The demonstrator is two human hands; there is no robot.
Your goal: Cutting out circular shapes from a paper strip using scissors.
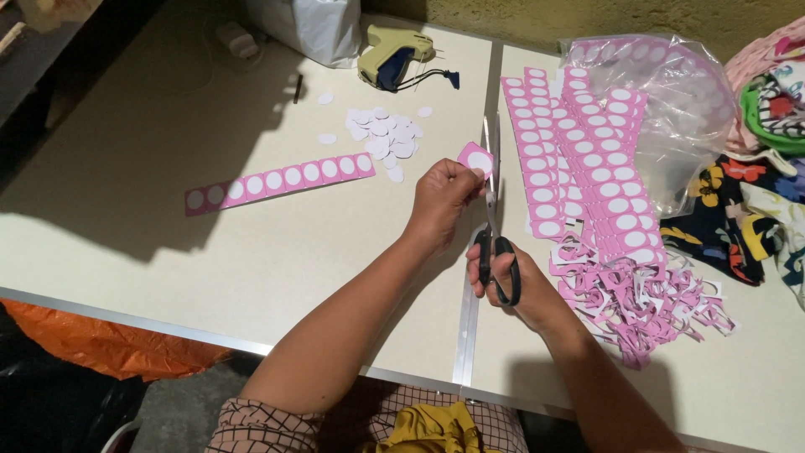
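Note:
My left hand [440, 201] pinches a small pink paper square with a white circle [477, 159] above the table. My right hand [511, 281] grips the black handles of a pair of scissors [491, 210], whose blades point away from me and lie against the square's right edge. A long pink strip of white circles [281, 179] lies flat to the left. A heap of cut white discs [384, 136] sits beyond my left hand. Several pink strips [579, 159] are stacked to the right, with pink offcuts [637, 289] piled below them.
A cream tagging gun [390, 57] and a white bag [314, 27] lie at the table's far edge. A clear plastic bag [679, 109] covers part of the strips. Patterned fabrics [755, 210] are heaped at the right. An orange sheet [101, 344] lies under the table [126, 252].

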